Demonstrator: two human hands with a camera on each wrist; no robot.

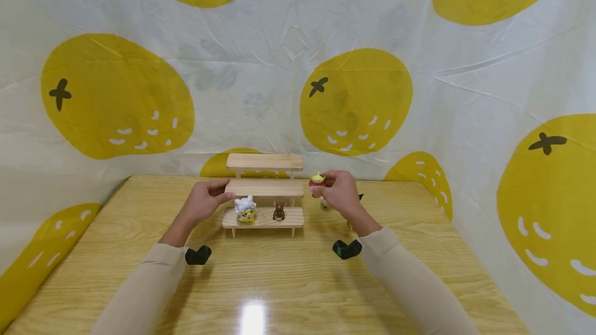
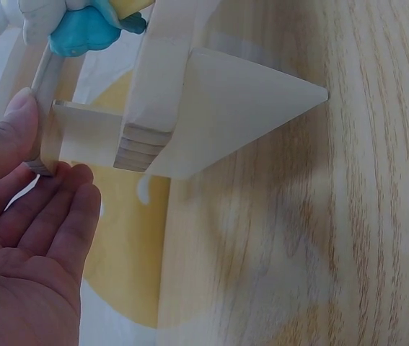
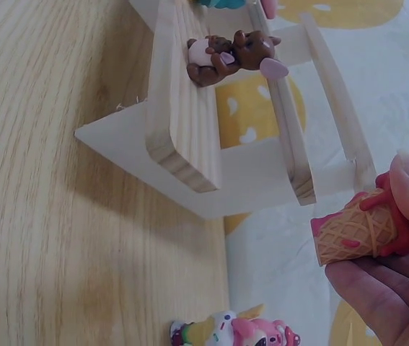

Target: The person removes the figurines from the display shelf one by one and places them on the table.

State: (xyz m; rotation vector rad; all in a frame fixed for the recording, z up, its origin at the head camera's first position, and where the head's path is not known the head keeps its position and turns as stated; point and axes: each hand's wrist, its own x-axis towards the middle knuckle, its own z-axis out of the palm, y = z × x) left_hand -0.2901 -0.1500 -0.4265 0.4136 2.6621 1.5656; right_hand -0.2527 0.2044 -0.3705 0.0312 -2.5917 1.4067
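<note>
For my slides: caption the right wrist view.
Right hand holding waffle-cone figurine beside tiered wooden shelf with brown animal figurine.

You are in a cloth-walled booth, the wider building impossible to tell, shown by the wood-grain table [image 1: 233, 278] at twelve o'clock and fruit-print sheets [image 1: 251, 56] hanging from ten to two.

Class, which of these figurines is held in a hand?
The cone figurine with the red top, pinched in the right hand; the white figurine and brown figurine rest on the lowest shelf, the pink figurine on the table.
</note>
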